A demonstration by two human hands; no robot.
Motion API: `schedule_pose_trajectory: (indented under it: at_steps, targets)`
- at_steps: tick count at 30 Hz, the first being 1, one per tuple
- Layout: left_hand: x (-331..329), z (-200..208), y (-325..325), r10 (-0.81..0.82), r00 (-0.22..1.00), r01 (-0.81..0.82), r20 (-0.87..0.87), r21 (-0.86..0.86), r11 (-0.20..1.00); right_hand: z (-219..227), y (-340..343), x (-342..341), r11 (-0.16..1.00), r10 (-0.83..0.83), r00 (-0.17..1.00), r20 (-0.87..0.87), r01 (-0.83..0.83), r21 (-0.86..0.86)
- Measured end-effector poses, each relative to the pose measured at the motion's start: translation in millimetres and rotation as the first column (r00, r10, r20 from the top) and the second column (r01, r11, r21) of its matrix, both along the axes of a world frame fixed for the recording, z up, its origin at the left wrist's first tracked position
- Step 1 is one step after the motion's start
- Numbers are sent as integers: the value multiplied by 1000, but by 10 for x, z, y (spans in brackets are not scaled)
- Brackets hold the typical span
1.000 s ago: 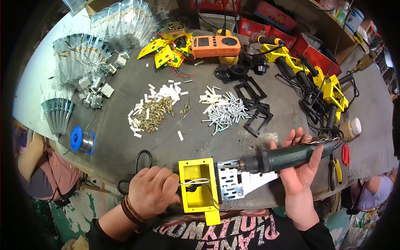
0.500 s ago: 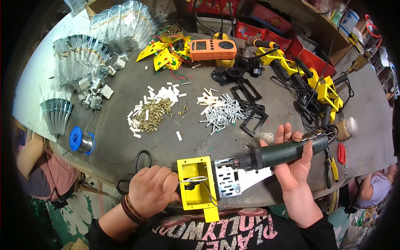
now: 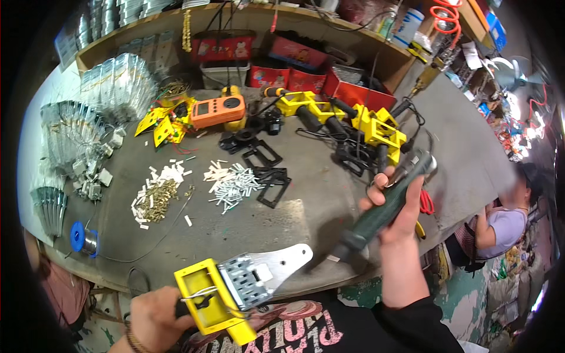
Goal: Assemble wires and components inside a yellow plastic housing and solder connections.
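My left hand (image 3: 154, 315) is closed round the dark handle of a yellow box-shaped housing (image 3: 187, 285). The housing is open on top, with white and black wires inside. From its right side sticks out a perforated metal cover (image 3: 238, 289) with a flat silver blade (image 3: 289, 262). My right hand (image 3: 403, 220) grips a dark green cylindrical electric screwdriver (image 3: 376, 219). The screwdriver slants down to the left, its blurred nose apart from the blade.
Brass screws (image 3: 154, 203), white pieces (image 3: 170, 172) and silver screws (image 3: 232, 188) lie in piles mid-table. Black frames (image 3: 273, 191) lie beside them. Yellow-housed tools (image 3: 376, 129), an orange meter (image 3: 218, 112) and red boxes (image 3: 359, 91) stand behind. A solder spool (image 3: 82, 238) is at left.
The screwdriver has lifted off the metal cover and tilted, its nose now pointing down-left. The housing has turned slightly in my left hand. My view has swung right and up.
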State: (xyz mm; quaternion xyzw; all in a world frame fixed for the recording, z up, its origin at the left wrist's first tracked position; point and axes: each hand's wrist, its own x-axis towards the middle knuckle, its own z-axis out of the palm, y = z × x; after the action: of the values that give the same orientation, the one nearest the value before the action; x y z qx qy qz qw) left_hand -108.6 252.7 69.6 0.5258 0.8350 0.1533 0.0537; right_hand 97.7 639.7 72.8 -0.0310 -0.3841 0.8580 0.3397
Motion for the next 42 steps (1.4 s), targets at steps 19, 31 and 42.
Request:
schedule_pose_trajectory:
  at_steps: [19, 31, 42]
  targets:
    - [470, 758, 917, -752, 41, -681, 657, 569, 460, 213, -1158, -313, 451, 375, 643, 668, -756, 475]
    - [792, -162, 985, -163, -219, -354, 962, 78, 932, 119, 1298, 46, 42, -921, 368, 131, -242, 969]
    - [181, -113, 343, 54, 995, -92, 79, 635, 767, 59, 1607, -246, 703, -145, 702, 697, -423, 572]
